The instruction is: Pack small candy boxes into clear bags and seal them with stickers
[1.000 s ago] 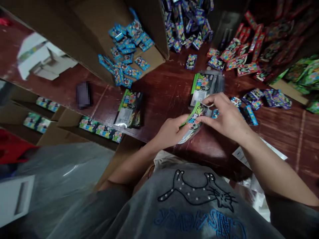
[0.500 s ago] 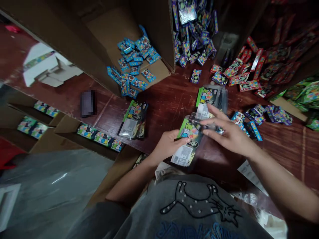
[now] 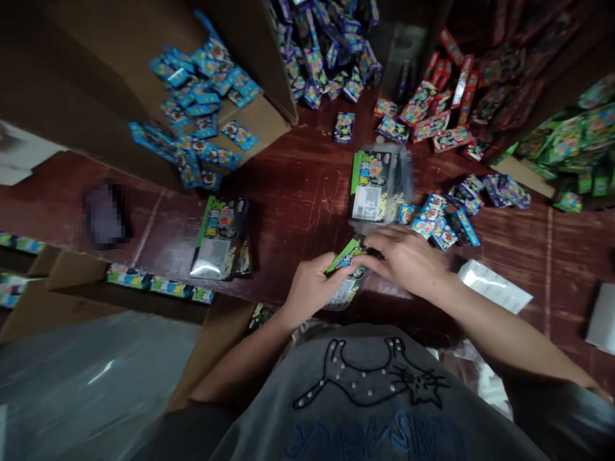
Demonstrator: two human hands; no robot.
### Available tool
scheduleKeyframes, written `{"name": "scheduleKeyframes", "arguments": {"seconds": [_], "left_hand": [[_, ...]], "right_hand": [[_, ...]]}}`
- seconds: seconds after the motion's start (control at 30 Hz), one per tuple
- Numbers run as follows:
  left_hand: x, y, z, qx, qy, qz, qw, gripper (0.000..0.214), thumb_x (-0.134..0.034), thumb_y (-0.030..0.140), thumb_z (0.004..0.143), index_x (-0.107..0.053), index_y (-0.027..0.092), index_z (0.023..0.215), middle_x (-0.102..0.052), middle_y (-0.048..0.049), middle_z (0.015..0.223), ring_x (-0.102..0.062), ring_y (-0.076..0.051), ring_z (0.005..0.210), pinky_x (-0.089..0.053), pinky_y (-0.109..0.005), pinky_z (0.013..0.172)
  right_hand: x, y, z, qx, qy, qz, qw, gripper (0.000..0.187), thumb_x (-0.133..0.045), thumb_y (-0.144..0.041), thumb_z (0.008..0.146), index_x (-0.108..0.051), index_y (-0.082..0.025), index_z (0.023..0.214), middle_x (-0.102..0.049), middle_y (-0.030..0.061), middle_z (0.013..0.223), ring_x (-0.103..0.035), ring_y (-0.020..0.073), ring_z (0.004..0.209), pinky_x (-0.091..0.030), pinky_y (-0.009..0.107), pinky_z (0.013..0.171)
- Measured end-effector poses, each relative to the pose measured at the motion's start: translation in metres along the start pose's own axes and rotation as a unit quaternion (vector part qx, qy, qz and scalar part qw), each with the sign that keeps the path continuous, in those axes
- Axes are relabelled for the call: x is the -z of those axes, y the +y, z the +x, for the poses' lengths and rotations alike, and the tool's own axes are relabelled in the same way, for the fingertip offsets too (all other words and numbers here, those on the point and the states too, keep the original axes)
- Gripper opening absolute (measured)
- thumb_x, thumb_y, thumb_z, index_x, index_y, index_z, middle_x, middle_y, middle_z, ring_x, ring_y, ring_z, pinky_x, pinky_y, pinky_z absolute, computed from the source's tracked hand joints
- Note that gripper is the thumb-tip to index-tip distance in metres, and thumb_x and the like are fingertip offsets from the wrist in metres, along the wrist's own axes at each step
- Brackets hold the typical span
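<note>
My left hand (image 3: 314, 285) grips the side of a printed plastic pouch (image 3: 342, 296), green, black and white, with the thumb lying over its front. At the pouch's top edge my right hand (image 3: 406, 261) is closed, its fingers curled and pressed onto the plastic; the fingertips are partly hidden. Just beyond the hands lies a stack of similar flat pouches (image 3: 369, 186). Right of that stack sits a small group of blue candy packets (image 3: 435, 221). Another pile of filled-looking pouches (image 3: 218, 237) lies to the left on the table.
Cardboard boxes along the back spill blue packets (image 3: 202, 102), purple packets (image 3: 331, 51), red packets (image 3: 442, 109) and green packets (image 3: 576, 141). A white sheet (image 3: 494, 285) lies at right. Below the left table edge, an open carton (image 3: 72, 269) stands near packed pouches (image 3: 158, 282).
The view has shifted right. The held pouch has tilted, and my right hand has moved from reaching over its top opening to closing on the top edge.
</note>
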State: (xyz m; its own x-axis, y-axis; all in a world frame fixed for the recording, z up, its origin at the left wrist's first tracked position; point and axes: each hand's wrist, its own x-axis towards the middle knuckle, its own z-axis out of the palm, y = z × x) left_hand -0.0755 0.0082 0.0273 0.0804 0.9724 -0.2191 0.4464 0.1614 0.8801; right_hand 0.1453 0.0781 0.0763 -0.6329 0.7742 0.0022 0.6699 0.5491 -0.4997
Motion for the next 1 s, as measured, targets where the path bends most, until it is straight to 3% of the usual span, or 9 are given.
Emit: {"name": "scheduleKeyframes", "arguments": {"seconds": [0.13,0.23,0.33,0.43,0.53,0.67,0.83,0.9,1.0], "left_hand": [[0.006,0.001,-0.006,0.037,-0.196,-0.102,0.975,0.036,-0.090,0.037,0.077,-0.078,0.021,0.107,-0.082,-0.0035,0.096,-0.075,-0.020,0.085,-0.058,-0.028,0.073],[0.005,0.002,-0.007,0.057,-0.264,-0.136,0.953,0.043,-0.092,0.034,0.075,-0.080,0.022,0.114,-0.085,-0.0078,0.108,-0.080,-0.024,0.093,-0.064,-0.036,0.082],[-0.003,0.007,-0.005,0.051,-0.139,-0.131,0.980,0.028,-0.083,0.041,0.087,-0.083,0.023,0.108,-0.086,-0.0060,0.108,-0.080,-0.024,0.093,-0.065,-0.039,0.085],[-0.017,0.012,-0.004,0.046,0.010,-0.145,0.988,0.033,-0.080,0.048,0.091,-0.082,0.021,0.109,-0.085,-0.0043,0.106,-0.078,-0.022,0.093,-0.063,-0.033,0.083],[-0.036,0.009,-0.005,0.058,0.061,-0.138,0.987,0.038,-0.077,0.056,0.094,-0.078,0.019,0.105,-0.082,-0.0035,0.094,-0.074,-0.019,0.081,-0.058,-0.028,0.071],[-0.060,-0.004,-0.005,0.085,0.062,-0.159,0.982,0.049,-0.070,0.066,0.096,-0.071,0.018,0.109,-0.077,-0.0035,0.088,-0.070,-0.017,0.074,-0.055,-0.026,0.066],[-0.053,-0.018,0.001,0.080,0.079,-0.108,0.988,0.057,-0.063,0.069,0.099,-0.069,0.016,0.120,-0.078,-0.0105,0.109,-0.075,-0.024,0.098,-0.061,-0.034,0.087],[-0.036,-0.019,0.006,0.037,0.099,-0.047,0.993,0.064,-0.067,0.070,0.096,-0.065,0.016,0.130,-0.076,-0.0145,0.123,-0.074,-0.029,0.114,-0.060,-0.042,0.099],[-0.010,-0.006,0.022,-0.097,0.188,0.140,0.967,0.098,-0.084,0.065,0.085,-0.042,0.018,0.160,-0.052,-0.0227,0.162,-0.051,-0.039,0.151,-0.045,-0.055,0.125]], "right_hand": [[0.027,0.007,-0.011,0.091,-0.192,0.153,0.965,0.013,-0.070,-0.036,0.104,-0.080,-0.028,0.106,-0.083,0.0010,0.108,-0.078,0.0220,0.102,-0.053,0.047,0.106],[0.031,0.012,-0.025,0.113,-0.179,0.231,0.950,0.010,-0.070,-0.031,0.103,-0.080,-0.031,0.104,-0.080,-0.0012,0.130,-0.075,0.0210,0.121,-0.050,0.050,0.116],[0.011,0.012,-0.040,-0.005,0.020,0.244,0.970,0.016,-0.066,-0.040,0.105,-0.076,-0.028,0.107,-0.077,0.0063,0.135,-0.075,0.0231,0.120,-0.054,0.051,0.112],[-0.027,0.001,-0.051,-0.157,0.164,0.260,0.938,0.044,-0.062,-0.058,0.104,-0.065,-0.023,0.130,-0.080,0.0128,0.122,-0.079,0.0238,0.103,-0.062,0.042,0.091],[-0.062,-0.016,-0.053,-0.253,0.084,0.178,0.947,0.051,-0.046,-0.062,0.110,-0.062,-0.016,0.127,-0.082,0.0144,0.097,-0.078,0.0251,0.080,-0.056,0.033,0.067],[-0.077,-0.024,-0.048,-0.286,0.000,0.070,0.956,0.045,-0.039,-0.049,0.114,-0.066,-0.013,0.117,-0.082,0.0168,0.090,-0.078,0.0272,0.074,-0.052,0.032,0.062],[-0.007,0.047,-0.057,-0.092,0.068,0.096,0.989,0.052,-0.064,-0.048,0.106,-0.062,-0.020,0.150,-0.079,0.0155,0.136,-0.078,0.0290,0.122,-0.064,0.044,0.102],[0.039,0.103,-0.060,-0.009,0.152,0.038,0.988,0.061,-0.066,-0.047,0.104,-0.058,-0.021,0.158,-0.054,0.0145,0.168,-0.054,0.0322,0.155,-0.047,0.054,0.126],[0.089,0.189,-0.053,-0.065,0.125,-0.055,0.988,0.060,-0.057,-0.054,0.101,-0.070,-0.018,0.147,-0.039,0.0058,0.176,-0.028,0.0521,0.162,-0.024,0.064,0.129]]}}
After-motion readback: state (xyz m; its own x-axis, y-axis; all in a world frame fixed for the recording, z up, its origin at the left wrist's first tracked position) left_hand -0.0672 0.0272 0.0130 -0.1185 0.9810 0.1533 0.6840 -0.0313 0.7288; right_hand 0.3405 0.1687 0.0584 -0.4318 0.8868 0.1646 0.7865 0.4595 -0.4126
